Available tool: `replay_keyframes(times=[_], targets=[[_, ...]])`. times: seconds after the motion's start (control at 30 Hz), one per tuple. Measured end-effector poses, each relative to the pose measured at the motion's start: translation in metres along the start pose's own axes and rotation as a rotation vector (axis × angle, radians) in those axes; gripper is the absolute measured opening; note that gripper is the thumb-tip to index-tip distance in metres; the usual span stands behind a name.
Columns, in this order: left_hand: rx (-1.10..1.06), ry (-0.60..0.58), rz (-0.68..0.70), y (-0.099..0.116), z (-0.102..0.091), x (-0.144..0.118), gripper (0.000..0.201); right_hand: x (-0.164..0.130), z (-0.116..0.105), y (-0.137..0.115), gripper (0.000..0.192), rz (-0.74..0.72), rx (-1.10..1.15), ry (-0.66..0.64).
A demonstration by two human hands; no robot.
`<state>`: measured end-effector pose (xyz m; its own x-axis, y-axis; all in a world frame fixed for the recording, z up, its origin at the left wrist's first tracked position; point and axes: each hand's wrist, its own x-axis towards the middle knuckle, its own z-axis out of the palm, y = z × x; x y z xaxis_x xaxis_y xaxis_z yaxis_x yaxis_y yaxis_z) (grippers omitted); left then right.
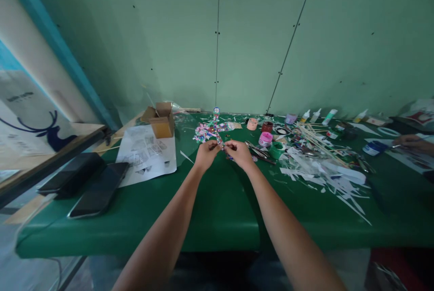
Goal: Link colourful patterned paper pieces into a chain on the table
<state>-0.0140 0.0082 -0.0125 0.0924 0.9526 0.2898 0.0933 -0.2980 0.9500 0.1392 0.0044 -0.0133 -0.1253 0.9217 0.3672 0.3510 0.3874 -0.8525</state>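
My left hand (pixel 206 153) and my right hand (pixel 239 152) meet over the middle of the green table, fingertips pinched close together. Between them is the near end of a small colourful decorated piece (pixel 217 129), patterned in pink, blue, green and white; its exact kind is too small to make out. Its arms reach away from me and to the right, toward a beige tip. On its left lies a cluster of pink and blue flower-like bits (pixel 202 131). Close to my right hand are metal tools (pixel 260 152), perhaps scissors or tweezers, partly overlapping.
Paint jars (pixel 266 139), thin wooden sticks (pixel 318 142) and white paper scraps (pixel 334 175) spread to the right. Printed sheets (pixel 145 157), a small cardboard box (pixel 162 123) and a phone (pixel 98 191) lie left. At far right, another person's hand (pixel 412 142) holds a brush.
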Motion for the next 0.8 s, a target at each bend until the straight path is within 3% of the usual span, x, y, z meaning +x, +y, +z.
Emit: replay_keyframes(times=[0.1,0.2,0.43,0.6,0.8], targets=[[0.056,-0.012,0.018,-0.002,-0.001,0.0,0.029,-0.002,-0.002,-0.003,0.023,-0.002,-0.051,-0.014],[0.043,-0.023,0.008,-0.002,-0.003,0.001,0.032,-0.003,-0.004,-0.005,0.029,0.019,0.051,-0.008],[-0.43,-0.074,-0.139,0.0,-0.007,0.001,0.03,-0.002,-0.006,-0.009,0.044,0.197,0.505,0.061],[-0.828,-0.184,-0.265,-0.004,-0.005,-0.001,0.026,-0.004,0.002,-0.015,0.033,0.103,0.515,0.004],[-0.851,-0.115,-0.275,-0.005,-0.001,0.0,0.027,-0.005,0.011,-0.015,0.027,0.021,0.458,-0.012]])
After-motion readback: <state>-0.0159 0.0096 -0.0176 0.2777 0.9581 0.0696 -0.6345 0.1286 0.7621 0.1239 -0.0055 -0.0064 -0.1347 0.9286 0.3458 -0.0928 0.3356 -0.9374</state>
